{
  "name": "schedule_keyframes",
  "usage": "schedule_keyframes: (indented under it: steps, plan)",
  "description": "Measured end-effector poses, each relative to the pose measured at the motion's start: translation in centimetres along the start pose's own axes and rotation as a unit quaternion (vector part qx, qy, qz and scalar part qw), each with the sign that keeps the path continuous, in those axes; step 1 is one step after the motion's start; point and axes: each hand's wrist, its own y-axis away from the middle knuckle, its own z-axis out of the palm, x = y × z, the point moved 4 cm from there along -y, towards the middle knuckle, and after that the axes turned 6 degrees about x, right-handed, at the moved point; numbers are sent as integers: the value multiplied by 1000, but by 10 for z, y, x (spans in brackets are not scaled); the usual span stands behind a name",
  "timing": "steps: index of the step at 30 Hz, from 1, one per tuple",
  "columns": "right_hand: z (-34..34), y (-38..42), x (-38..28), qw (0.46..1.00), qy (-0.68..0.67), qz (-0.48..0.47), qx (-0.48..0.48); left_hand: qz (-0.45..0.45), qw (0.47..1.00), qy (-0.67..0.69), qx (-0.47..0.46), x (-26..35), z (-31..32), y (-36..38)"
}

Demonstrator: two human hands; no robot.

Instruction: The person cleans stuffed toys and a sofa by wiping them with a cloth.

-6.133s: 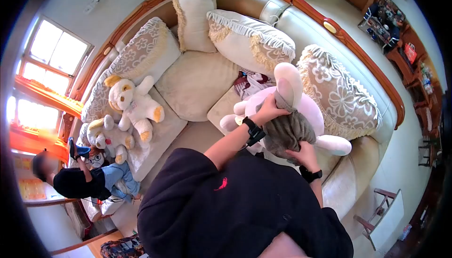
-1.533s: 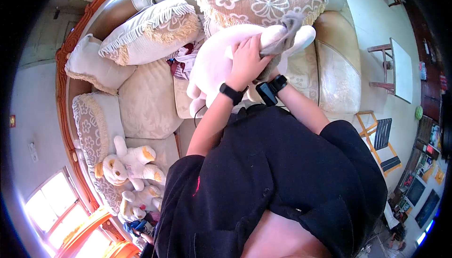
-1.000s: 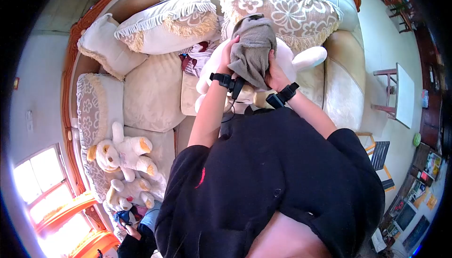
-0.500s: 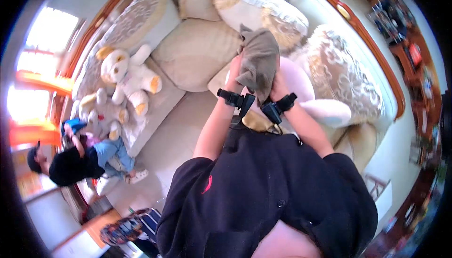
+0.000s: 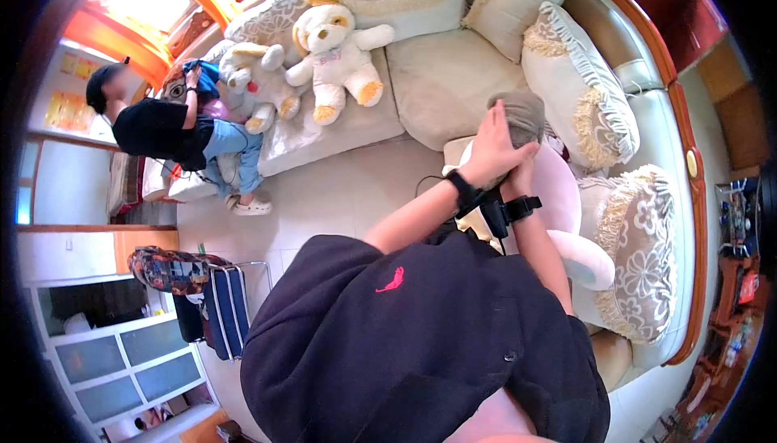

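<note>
Both my hands are raised in front of my chest at a grey-brown folded cloth (image 5: 522,116), bunched into a compact bundle. My left hand (image 5: 490,152) presses along its near left side, fingers long and close together, thumb reaching across to the right. Below the bundle my right hand (image 5: 522,174) supports it, its fingers mostly hidden behind the left hand and the cloth. Black straps with small boxes circle both wrists. A pale pink rounded plush item (image 5: 558,192) lies on the sofa just beyond my right forearm.
A corner sofa (image 5: 453,79) curves round with ruffled cushions (image 5: 627,257) and two plush dogs (image 5: 336,59). Another person (image 5: 162,131) sits at the left, a blue cloth (image 5: 206,79) in hand. A metal-framed cart (image 5: 228,305) stands lower left.
My view has swung left, bringing more of the room in. My left hand has shifted over the front of the cloth, which now looks more compact, with its pointed corners no longer visible.
</note>
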Motion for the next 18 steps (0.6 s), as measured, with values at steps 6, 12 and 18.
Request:
schedule_keyframes:
  steps: [6, 12, 18]
  plan:
    - [5, 2, 7, 988, -72, 108, 88, -129, 957, 30, -256, -42, 17, -28]
    - [0, 10, 9, 977, -81, 162, 114, -156, 919, 56, -358, -74, 37, -26]
    - [9, -9, 4, 990, -69, 123, 5, -289, 849, 196, -396, -74, 52, -37]
